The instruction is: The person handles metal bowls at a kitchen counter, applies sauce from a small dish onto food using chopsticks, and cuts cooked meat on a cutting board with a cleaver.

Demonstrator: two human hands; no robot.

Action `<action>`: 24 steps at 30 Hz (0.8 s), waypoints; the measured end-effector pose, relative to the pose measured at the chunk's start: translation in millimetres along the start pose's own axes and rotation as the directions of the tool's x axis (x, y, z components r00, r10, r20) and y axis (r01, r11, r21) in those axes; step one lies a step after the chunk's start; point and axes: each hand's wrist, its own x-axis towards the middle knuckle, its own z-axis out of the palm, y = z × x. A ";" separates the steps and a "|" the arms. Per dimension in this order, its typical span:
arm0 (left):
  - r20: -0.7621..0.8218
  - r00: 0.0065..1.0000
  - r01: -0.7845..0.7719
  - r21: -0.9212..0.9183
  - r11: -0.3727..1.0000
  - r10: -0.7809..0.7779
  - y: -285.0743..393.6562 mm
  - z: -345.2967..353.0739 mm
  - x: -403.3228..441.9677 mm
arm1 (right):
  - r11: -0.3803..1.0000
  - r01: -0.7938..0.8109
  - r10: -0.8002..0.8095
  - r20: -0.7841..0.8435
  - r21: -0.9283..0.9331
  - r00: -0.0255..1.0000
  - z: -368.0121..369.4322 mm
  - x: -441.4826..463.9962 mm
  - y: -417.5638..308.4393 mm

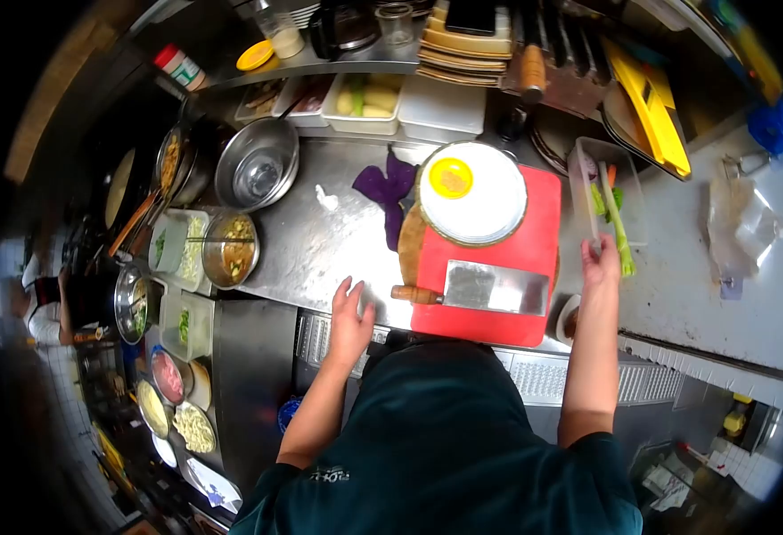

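My right hand (599, 260) has its fingers on the near edge of a clear plastic container (632, 178), which holds celery (617, 223) and other vegetables. Over the steel counter, left of the cleaver's wooden handle, my left hand (352, 316) is held with fingers apart and nothing in it. The cleaver (496, 289) lies flat on a red cutting board (543, 214). On the board's far part rests a white plate (471, 209) with a small yellow dish (451, 178) on it. Purple leaves (385, 187) lie on the counter beside the plate.
Metal bowls (258, 165) and food containers (177, 254) stand at the left. Lidded tubs (442, 105) line the back, below a shelf. Knives (534, 71) and a yellow slicer (650, 107) are at the back right. A person (48, 303) stands at far left.
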 end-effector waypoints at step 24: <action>0.013 0.979 -0.201 0.275 0.940 0.206 -176.7 21.7 260.4 | 0.830 0.318 -0.315 0.084 -0.459 0.945 -146.4 -144.7 49.8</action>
